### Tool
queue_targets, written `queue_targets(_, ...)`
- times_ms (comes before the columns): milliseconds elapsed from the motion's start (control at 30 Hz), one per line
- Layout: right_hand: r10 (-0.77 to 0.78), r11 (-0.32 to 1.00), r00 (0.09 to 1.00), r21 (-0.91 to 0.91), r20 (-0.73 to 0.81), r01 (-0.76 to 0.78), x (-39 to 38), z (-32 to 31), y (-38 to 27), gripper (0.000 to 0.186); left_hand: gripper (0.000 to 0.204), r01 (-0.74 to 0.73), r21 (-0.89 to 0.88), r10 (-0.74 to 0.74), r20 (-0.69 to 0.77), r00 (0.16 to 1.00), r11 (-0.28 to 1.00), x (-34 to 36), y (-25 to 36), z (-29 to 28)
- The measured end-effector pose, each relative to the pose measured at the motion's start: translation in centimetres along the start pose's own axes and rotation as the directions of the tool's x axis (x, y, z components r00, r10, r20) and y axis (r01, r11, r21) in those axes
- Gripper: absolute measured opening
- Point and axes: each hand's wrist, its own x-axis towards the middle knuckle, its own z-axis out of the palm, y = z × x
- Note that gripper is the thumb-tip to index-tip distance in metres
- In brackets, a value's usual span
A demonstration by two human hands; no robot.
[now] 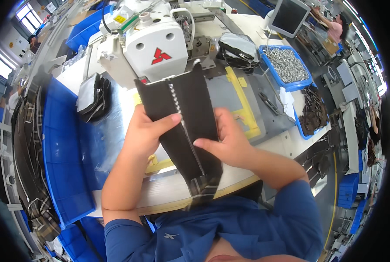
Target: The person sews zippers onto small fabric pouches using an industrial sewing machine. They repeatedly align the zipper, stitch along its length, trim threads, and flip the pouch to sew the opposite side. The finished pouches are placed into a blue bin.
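Between both hands I hold up a dark fabric piece [160, 102] with a silver metal zipper [184, 122] running down its middle. Its lower end shows a plaid strip and hangs over the table's front edge. My left hand [146, 131] grips the left side, thumb lying on the cloth beside the zipper. On the right side my right hand [230, 139] holds it, thumb on the front and fingers curled around the edge. Right behind the fabric stands a white sewing machine head [155, 46].
Folded dark-and-grey fabric stacks lie left [93, 97] and right [238, 50] of the machine. Farther right are a blue tray of metal rings [265, 61], a tray of dark pieces [297, 120] and thread snips [269, 103]. A large blue bin [66, 148] stands left. People work in the background.
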Motion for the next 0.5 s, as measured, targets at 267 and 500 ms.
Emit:
queue_targets(267,-0.433,0.685,0.898,-0.621,0.072,0.380,1.3,0.1,-0.3,0.038,0.026,0.046,-0.093,-0.049,-0.031,0.998,0.995,1.3,-1.4,-0.9)
queue_targets(500,-0.419,0.629,0.901,-0.681,0.110,0.376,1.2,-0.4,0.0,0.015,0.027,0.088,0.009,-0.089,0.007,0.996,0.996,1.6,-2.1,-1.8)
